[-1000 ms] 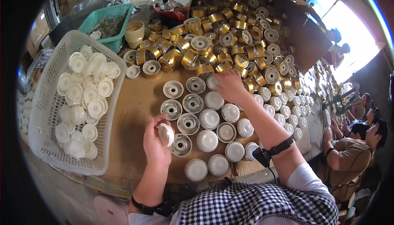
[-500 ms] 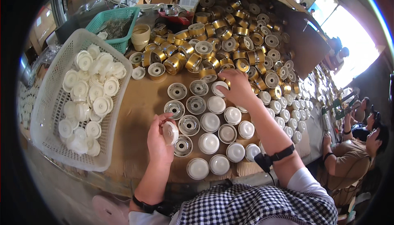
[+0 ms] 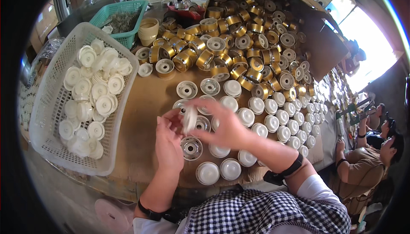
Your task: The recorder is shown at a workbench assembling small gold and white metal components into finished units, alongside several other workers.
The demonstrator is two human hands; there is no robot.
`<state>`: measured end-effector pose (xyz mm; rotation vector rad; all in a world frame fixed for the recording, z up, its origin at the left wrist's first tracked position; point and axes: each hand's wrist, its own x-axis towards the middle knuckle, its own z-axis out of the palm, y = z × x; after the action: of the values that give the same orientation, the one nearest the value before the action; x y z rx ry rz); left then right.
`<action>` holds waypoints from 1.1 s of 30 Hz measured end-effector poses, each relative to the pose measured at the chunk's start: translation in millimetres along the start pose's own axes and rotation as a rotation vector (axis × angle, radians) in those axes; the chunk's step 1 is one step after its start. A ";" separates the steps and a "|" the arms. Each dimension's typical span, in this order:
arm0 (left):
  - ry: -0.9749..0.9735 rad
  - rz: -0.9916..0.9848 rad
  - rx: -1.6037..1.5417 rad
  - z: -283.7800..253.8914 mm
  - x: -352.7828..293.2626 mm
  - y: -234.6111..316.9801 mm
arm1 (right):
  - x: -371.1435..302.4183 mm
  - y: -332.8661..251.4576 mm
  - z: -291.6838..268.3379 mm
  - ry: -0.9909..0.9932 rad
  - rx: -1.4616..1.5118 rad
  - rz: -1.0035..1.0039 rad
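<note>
My left hand (image 3: 169, 142) is closed round a white round cap (image 3: 190, 119), which is tipped on edge above the cardboard. My right hand (image 3: 226, 125) is at the cap's right side, thumb and fingers apart around it; motion blurs them, so I cannot tell whether they grip it. Beneath both hands are silvery cups with a centre hole, such as the near cup (image 3: 191, 148) and the far cup (image 3: 186, 90). To the right, white caps sit in rows, including the near cap (image 3: 208, 173) and the far cap (image 3: 232, 88).
A white perforated basket (image 3: 114, 146) of loose white caps stands on the left. Behind it are a green basket (image 3: 128, 42) and stacked beige cups (image 3: 148, 30). Gold-sided rings (image 3: 205, 59) heap up toward the back beside a cardboard flap (image 3: 322, 48). People (image 3: 363, 159) sit at far right.
My right hand has come back from the gold rings, near and to the left, to the cap at my left hand. The cap has risen slightly and turned more on edge.
</note>
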<state>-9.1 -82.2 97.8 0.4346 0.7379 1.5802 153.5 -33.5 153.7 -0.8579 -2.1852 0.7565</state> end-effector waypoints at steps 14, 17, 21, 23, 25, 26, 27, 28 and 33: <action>-0.042 0.077 0.100 -15.7 2.4 -2.9 | 32.1 81.5 -18.9 -0.392 -0.638 -0.001; -0.055 0.096 0.138 -16.6 0.6 -4.3 | 28.4 79.9 -11.1 -0.398 -0.698 0.027; -0.026 0.109 0.172 -15.1 -0.6 -7.2 | 15.0 83.7 -4.4 -0.329 -0.661 0.049; -0.033 0.145 0.216 -10.4 2.5 -7.1 | 4.2 90.1 -3.1 -0.241 -0.682 -0.005; -0.020 0.206 0.239 -16.0 7.2 -4.8 | -2.1 86.2 0.5 -0.153 -0.694 -0.065; -0.009 0.299 0.345 -21.0 9.6 -1.7 | -3.5 80.5 1.1 -0.180 -0.673 -0.037; -0.009 0.389 0.444 -22.8 15.2 -1.1 | -4.6 78.5 -2.0 -0.203 -0.663 -0.003; 0.049 0.505 0.559 -23.3 17.5 0.8 | -6.0 81.4 -2.3 -0.240 -0.621 0.004; 0.200 0.744 1.329 -23.5 21.5 55.3 | -18.4 82.5 -11.6 -0.307 -0.565 0.072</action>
<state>-68.6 -67.0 115.3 1.6701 1.9132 1.5864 202.0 6.8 96.3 -1.1595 -2.7151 0.3087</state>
